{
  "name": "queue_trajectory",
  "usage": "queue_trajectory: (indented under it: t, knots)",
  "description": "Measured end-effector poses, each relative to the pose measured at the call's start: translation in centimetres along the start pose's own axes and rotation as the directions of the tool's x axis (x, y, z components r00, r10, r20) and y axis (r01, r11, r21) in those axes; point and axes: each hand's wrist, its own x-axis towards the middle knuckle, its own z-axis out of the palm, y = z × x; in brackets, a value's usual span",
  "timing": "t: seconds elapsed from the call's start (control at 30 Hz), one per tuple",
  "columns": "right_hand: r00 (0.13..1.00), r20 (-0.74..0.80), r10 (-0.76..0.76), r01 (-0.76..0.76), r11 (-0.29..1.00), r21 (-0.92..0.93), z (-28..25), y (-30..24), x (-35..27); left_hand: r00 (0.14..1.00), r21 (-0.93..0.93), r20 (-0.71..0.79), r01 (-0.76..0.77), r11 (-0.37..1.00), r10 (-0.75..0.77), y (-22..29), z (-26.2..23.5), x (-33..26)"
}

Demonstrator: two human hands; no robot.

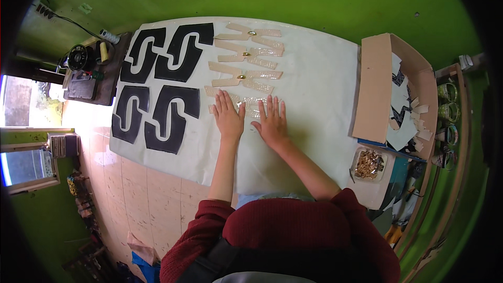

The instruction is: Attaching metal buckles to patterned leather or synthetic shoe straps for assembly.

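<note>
Left hand point(228, 114) and right hand point(271, 120) both flat, fingers spread, pressing the nearest beige strap piece point(246, 102) onto the pale sheet point(314, 89); nothing gripped.

That piece lies at the near end of a column of three more beige pieces point(246, 55) with small gold studs, black cut-outs point(160, 81) to the left, cardboard box point(390, 86) of scraps and tray of gold bits point(369, 164) to the right. Risk, as I judge it: uneven palm pressure could skew the piece or crease the sheet; a sliding wrist might nudge the neighbour piece just beyond the fingertips.
</note>
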Motion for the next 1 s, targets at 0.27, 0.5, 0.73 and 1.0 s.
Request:
queue_trajectory:
  t: [0.27, 0.5, 0.73, 1.0]
  knots:
    - [0.982, 0.186, -0.028, 0.008, 0.994, 0.109, -2.1, 1.0, 0.0, 0.999, 0.029, 0.026, 0.043, 0.999, -0.043, -0.4, 0.2, 0.2]
    - [0.992, 0.124, -0.036, 0.021, 0.993, 0.118, -3.0, 0.9, -2.0, 0.999, 0.045, -0.001, 0.037, 0.998, -0.037, 0.2, 0.5, 0.2]
    - [0.997, 0.065, -0.042, 0.022, 0.958, 0.288, -3.0, 1.4, -7.1, 1.000, 0.065, -0.021, 0.018, 0.998, -0.017, -0.2, 0.8, 0.4]
    - [0.961, -0.183, 0.208, -0.067, 0.816, 0.574, -4.1, 4.5, -12.4, 0.999, 0.058, -0.042, -0.005, 0.998, 0.007, -0.6, 0.9, 0.4]
